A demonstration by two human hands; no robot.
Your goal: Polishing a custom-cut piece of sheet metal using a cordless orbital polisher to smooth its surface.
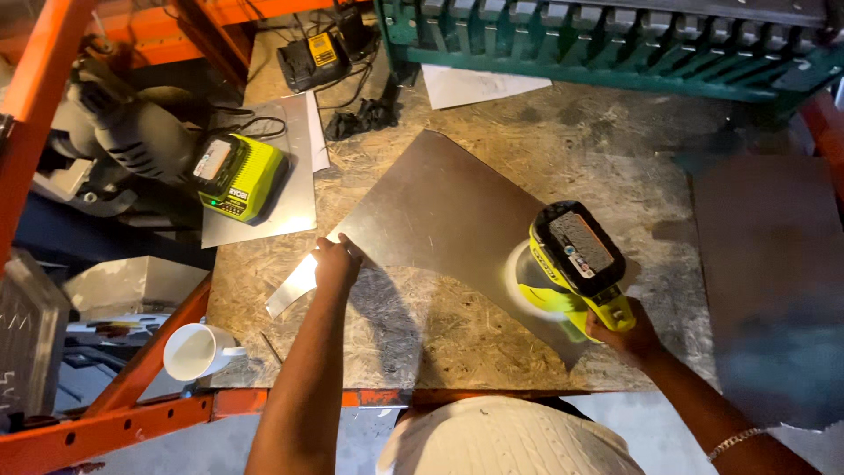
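**Sanding a metal sheet on the chipboard worktop**

So the metal sheet (pixel 440 211) lies flat in the middle of the worktop (pixel 492 352), turned so one corner points toward the person. The yellow-green cordless sander (pixel 571 259) sits pad-down on the sheet's right edge, with the right hand (pixel 626 336) wrapped shut around its handle. The left hand (pixel 336 262) presses down on the sheet's left corner, fingers curled over the edge, pinning it.

Looks to me like the sanding pass itself is the step in hand. I'd guess the next move calls for steady downward pressure from the left hand so the sheet doesn't skate, and working the sander inward from that right edge.

Left of the sheet: a small shiny metal strip (pixel 292 286) just beside the left hand, a second grey sheet carrying a green battery charger (pixel 237 176), and a white mug (pixel 195 352) at the worktop's near corner. Behind the sheet is a green rack (pixel 615 44).
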